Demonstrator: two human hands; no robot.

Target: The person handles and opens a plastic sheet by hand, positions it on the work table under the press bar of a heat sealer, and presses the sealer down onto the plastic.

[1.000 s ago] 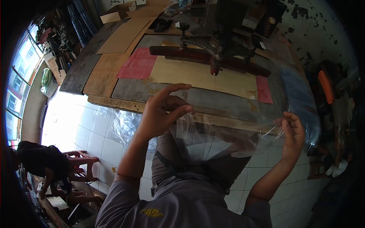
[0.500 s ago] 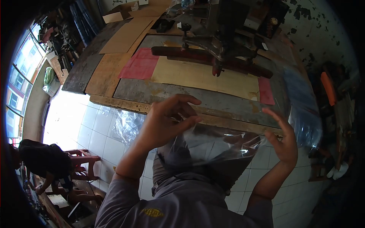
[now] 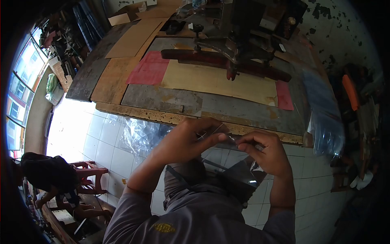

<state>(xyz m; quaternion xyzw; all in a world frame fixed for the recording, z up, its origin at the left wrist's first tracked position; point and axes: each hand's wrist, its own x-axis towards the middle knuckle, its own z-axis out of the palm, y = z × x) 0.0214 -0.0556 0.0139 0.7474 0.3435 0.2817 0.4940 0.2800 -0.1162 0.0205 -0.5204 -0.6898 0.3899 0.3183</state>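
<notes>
1. Near the far left corner of the surface (image 3: 107, 83), an open cardboard box (image 3: 122, 17) has a pale item at its mouth; I cannot tell what else it holds.
2. Crumpled clear plastic (image 3: 142, 134) shows below the left part of the front edge.
3. The left hand (image 3: 191, 137), just off the front edge, pinches clear film (image 3: 250, 179) between thumb and forefinger. Beyond it, near the far edge, stands a clear bottle (image 3: 196, 5), its contents too small to make out.
4. The film bridges the fingertips and hangs over the person's lap, in front of the front edge; half a second ago it was spread wider.
5. The right hand (image 3: 266, 152) has changed most: spread open near the front right corner then, it now pinches film just beside the left, so I judge the film is being gathered or handled at one spot.
6. Bluish plastic sheets (image 3: 323, 110) drape over the right edge.
</notes>
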